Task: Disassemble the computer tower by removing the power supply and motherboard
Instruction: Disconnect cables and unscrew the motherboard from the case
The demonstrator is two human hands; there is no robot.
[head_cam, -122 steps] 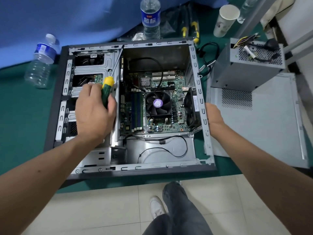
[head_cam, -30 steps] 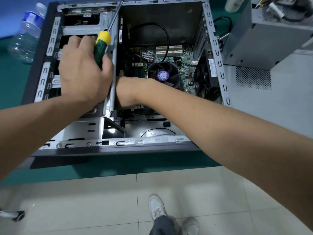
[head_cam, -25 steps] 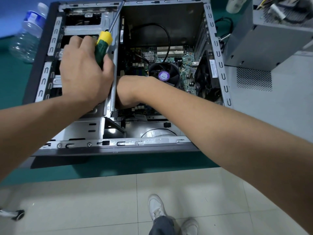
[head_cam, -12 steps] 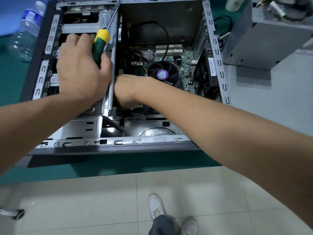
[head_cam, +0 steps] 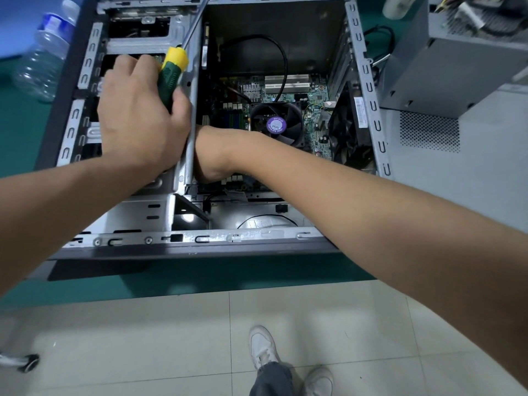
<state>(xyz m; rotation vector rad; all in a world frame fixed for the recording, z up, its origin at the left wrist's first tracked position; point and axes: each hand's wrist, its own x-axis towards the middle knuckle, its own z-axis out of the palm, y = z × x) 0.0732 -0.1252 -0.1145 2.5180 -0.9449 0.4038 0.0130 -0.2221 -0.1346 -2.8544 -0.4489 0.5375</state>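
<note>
Motherboard beneath right hand

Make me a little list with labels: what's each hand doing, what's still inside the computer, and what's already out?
left hand: grips the green and yellow screwdriver, resting on the drive cage
right hand: reaches into the case beside the cage; fingers hidden
still inside: motherboard with its fan
already out: power supply, on the side panel to the right
nearby: plastic bottle
</note>
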